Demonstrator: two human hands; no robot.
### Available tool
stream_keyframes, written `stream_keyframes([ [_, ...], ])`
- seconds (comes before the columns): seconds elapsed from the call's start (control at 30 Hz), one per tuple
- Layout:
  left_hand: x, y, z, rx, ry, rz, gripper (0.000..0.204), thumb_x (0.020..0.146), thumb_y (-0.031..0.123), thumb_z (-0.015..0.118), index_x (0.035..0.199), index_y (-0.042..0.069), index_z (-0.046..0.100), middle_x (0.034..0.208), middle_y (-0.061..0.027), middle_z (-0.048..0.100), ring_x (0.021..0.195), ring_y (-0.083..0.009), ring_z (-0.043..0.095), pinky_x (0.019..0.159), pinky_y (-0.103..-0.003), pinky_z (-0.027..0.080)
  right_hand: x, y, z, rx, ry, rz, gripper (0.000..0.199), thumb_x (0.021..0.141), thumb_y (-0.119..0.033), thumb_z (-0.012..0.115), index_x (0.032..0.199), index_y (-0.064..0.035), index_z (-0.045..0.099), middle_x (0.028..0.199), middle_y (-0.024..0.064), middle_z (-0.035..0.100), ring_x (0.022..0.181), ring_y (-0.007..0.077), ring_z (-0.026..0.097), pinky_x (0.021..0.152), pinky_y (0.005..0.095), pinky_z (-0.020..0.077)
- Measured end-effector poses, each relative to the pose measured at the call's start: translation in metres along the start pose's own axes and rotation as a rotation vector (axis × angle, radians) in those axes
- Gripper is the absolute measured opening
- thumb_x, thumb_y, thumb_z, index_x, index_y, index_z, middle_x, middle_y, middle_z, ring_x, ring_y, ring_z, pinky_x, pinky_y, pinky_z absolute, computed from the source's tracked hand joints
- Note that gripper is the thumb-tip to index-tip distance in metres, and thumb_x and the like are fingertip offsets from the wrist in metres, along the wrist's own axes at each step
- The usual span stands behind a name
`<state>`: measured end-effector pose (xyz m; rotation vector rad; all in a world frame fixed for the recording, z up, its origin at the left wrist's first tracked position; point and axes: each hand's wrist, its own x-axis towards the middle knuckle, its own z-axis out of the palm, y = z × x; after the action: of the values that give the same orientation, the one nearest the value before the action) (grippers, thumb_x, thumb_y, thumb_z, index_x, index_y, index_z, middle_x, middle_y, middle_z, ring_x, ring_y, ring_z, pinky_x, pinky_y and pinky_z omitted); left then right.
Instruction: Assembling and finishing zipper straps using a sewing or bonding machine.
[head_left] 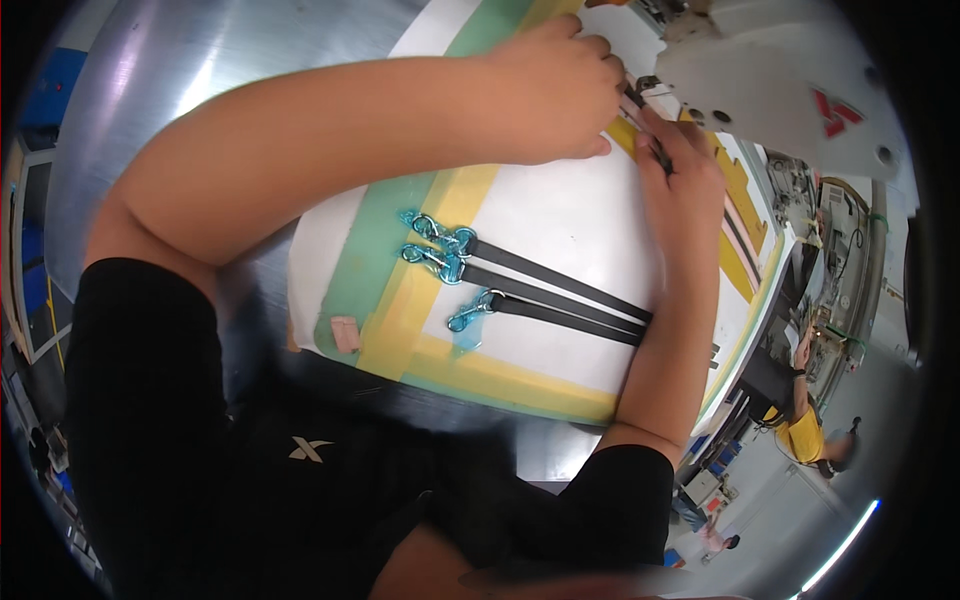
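We have both hands up at the top right of the bench (300, 55), close under a pale machine head (780, 75). Left hand (558, 95): fingers curled, back toward us, tips by the narrow dark strip (661, 155); can't tell if it grips or only presses. Right hand (690, 175): thumb and fingers bent over that same strip, touching it; pinch or plain press, we can't tell. So the strip sits between the 2 hands, near the machine's foot, mostly covered by fingers.

3 black straps (560, 277) lie side by side on the white sheet (570, 210), running under the right forearm (675, 330), short ends poking out past it. Each has 1 metal snap hook (465, 315) at its left end, in clear blue film; these lie on or near the yellow tape (400, 310). Pink block (345, 335) on the green band (365, 250), apart from the straps.

Handling, our guess: straps look like flat webbing, light, bendy along the length, firmer across, not fragile. Hooks probably the heavy end, likely to swing if lifted; film could be slippery. Best hold: flat between thumb and finger on the bare strap, just beside the hook. For the strip, we'd press it flat with fingertips on both sides of the foot, clear of it.
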<state>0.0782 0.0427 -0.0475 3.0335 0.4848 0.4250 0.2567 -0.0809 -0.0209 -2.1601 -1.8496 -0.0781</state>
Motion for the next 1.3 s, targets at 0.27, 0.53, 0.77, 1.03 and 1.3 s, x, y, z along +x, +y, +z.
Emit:
stream_keyframes([
  [0.27, -0.006, 0.0, 0.011, -0.025, 0.066, 0.023, 0.066, 0.093, 0.048, 0.067, 0.135, -0.001, 0.059, 0.13, -0.0134, 0.063, 0.129, -0.0286, 0.054, 0.113, -0.05, 0.038, -0.017, 0.014, -0.009, -0.042, -0.083, 0.105, 0.037, 0.092, -0.001, 0.056, 0.122, -0.0129, 0.074, 0.121, 0.0078, 0.068, 0.107, 0.0325, 0.067, 0.093, 0.0431, 0.0538],
  [0.53, -0.001, 0.013, 0.006, 0.022, 0.046, -0.02, 0.063, 0.096, 0.046, 0.063, 0.141, 0.002, 0.057, 0.136, -0.0157, 0.063, 0.133, -0.031, 0.054, 0.112, -0.048, 0.038, -0.028, 0.026, -0.015, -0.044, -0.031, 0.159, 0.041, 0.09, 0.003, 0.053, 0.122, -0.0135, 0.074, 0.116, 0.0076, 0.068, 0.109, 0.0312, 0.067, 0.093, 0.0422, 0.0543],
  [0.77, 0.007, 0.026, 0.005, 0.15, 0.09, -0.099, 0.054, 0.096, 0.041, 0.061, 0.138, 0.007, 0.062, 0.13, -0.0153, 0.066, 0.128, -0.0298, 0.057, 0.107, -0.047, 0.04, -0.019, 0.029, -0.013, -0.06, -0.03, 0.095, 0.038, 0.089, 0.003, 0.053, 0.116, -0.0121, 0.075, 0.112, 0.0085, 0.068, 0.107, 0.0321, 0.068, 0.092, 0.0433, 0.0545],
  [1.03, 0.017, 0.044, 0.011, 0.134, 0.093, -0.133, 0.034, 0.091, 0.032, 0.06, 0.106, 0.005, 0.075, 0.12, -0.0124, 0.068, 0.116, -0.0274, 0.06, 0.099, -0.047, 0.043, -0.021, 0.035, -0.013, -0.081, -0.022, 0.079, 0.038, 0.089, -0.001, 0.056, 0.116, -0.0172, 0.078, 0.114, 0.0094, 0.069, 0.107, 0.0328, 0.068, 0.092, 0.0449, 0.0542],
  [1.3, 0.009, 0.051, 0.011, 0.109, 0.089, -0.165, 0.042, 0.092, 0.032, 0.059, 0.121, 0.004, 0.069, 0.124, -0.0151, 0.064, 0.118, -0.0291, 0.058, 0.099, -0.048, 0.043, -0.046, 0.059, -0.02, -0.062, -0.017, 0.18, 0.035, 0.09, -0.003, 0.056, 0.115, -0.0137, 0.078, 0.113, 0.0096, 0.069, 0.107, 0.0321, 0.068, 0.091, 0.0442, 0.0551],
])
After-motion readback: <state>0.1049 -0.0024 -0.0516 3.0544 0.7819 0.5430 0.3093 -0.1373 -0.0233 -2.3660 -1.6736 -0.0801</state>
